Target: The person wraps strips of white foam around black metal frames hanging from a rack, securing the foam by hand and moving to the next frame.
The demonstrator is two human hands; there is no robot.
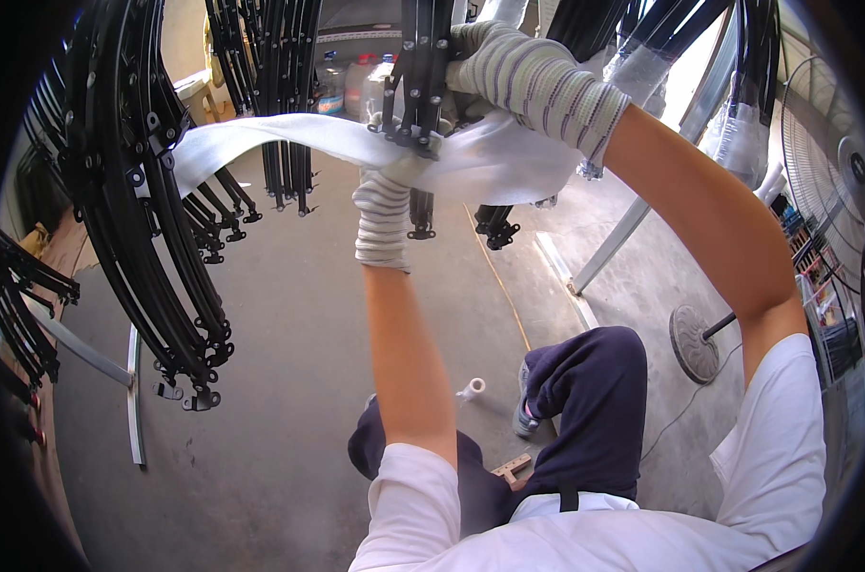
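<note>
Both my hands wear white knit gloves with dark stripes. In front of me hangs a bundle of black metal bars [415,71] with riveted joints. High on its right side, my right hand [509,71] is closed around the bars, its fingertips partly hidden. Lower down, my left hand [387,205] grips near the bundle's bottom, its fingers largely covered by a translucent white strip of wrapping [299,138]. That strip stretches from the bars at left, crosses the bundle and bunches up under my right wrist.
A large bundle of curved black bars [132,200] hangs close on the left. Plastic-wrapped bars [738,124] hang at right, beside a standing fan [838,167]. On the floor lie a small white roll [472,388] and a wooden piece [512,467]. Bottles [329,86] stand behind.
</note>
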